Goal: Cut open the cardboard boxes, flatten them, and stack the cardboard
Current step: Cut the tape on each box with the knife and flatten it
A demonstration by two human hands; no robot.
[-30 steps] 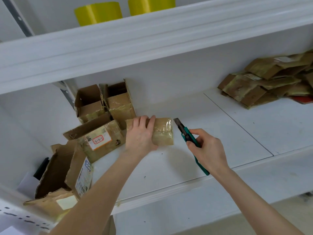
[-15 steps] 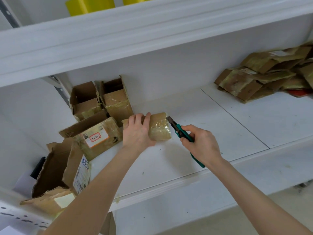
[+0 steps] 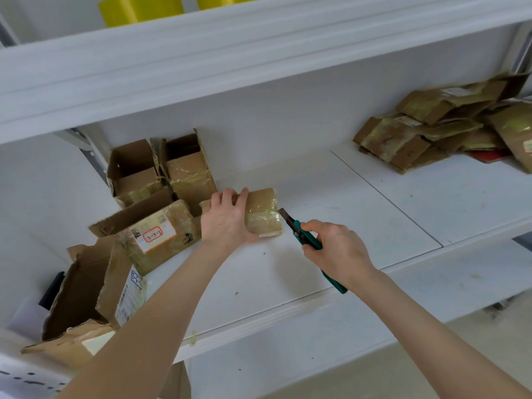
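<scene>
A small taped cardboard box lies on the white shelf. My left hand grips its left part, fingers curled over the top edge. My right hand holds a green utility knife, and the blade tip touches the box's right end. To the left stand and lie several other boxes: two open ones at the back wall, a taped one with a red-framed label, and opened ones at the shelf's left front. A stack of flattened cardboard lies at the far right.
An upper shelf overhangs the work area, with yellow rolls on it. A black object sits at the far left beside the opened boxes. A seam divides the shelf board. Floor shows at the lower right.
The knife blade has closed in from the right and now meets the box's right end. My left hand keeps holding the box in place.
</scene>
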